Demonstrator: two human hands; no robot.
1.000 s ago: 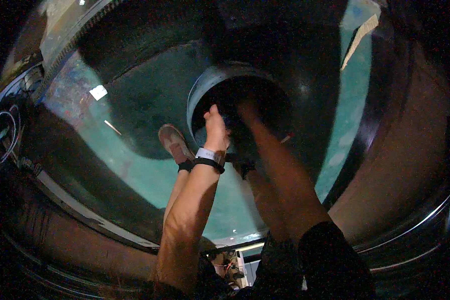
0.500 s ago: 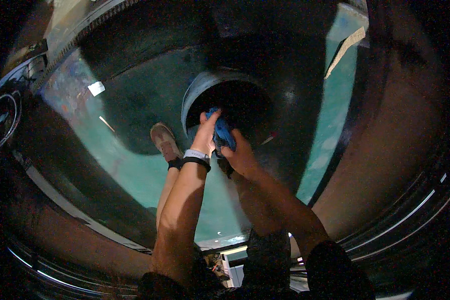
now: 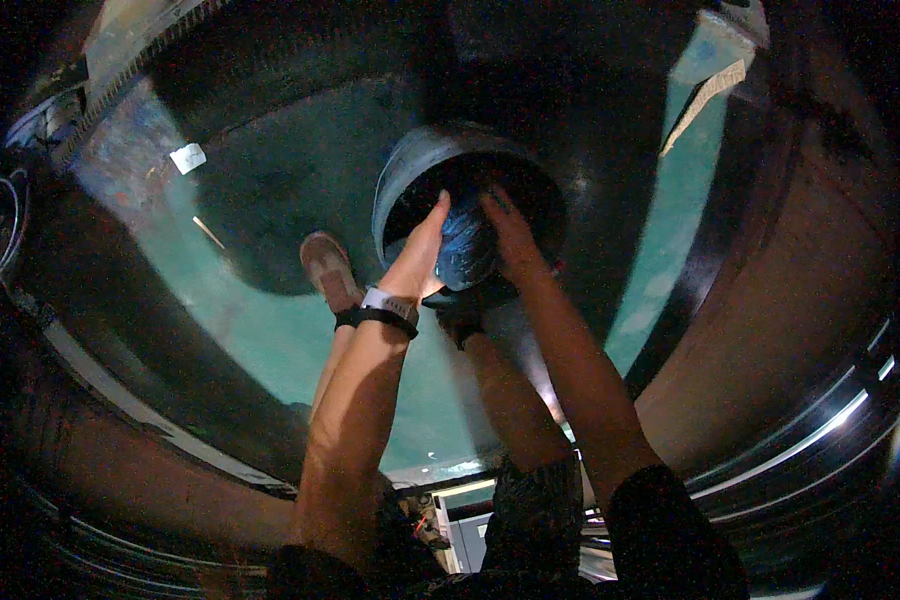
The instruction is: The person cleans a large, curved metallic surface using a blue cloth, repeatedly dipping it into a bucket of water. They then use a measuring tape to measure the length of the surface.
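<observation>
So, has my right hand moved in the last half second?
Yes: your right hand has moved forward and a little right, judged against the white scrap.

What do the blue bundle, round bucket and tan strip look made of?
Blue bundle: thin plastic film or fabric, slightly glossy; creases catch the light. Can't tell which.
Round bucket: probably plastic, possibly metal, satin; smooth curved wall with a soft grey-blue sheen.
Tan strip: likely cardboard, maybe wood, matte; pale brown, uneven outline, no shine.
</observation>
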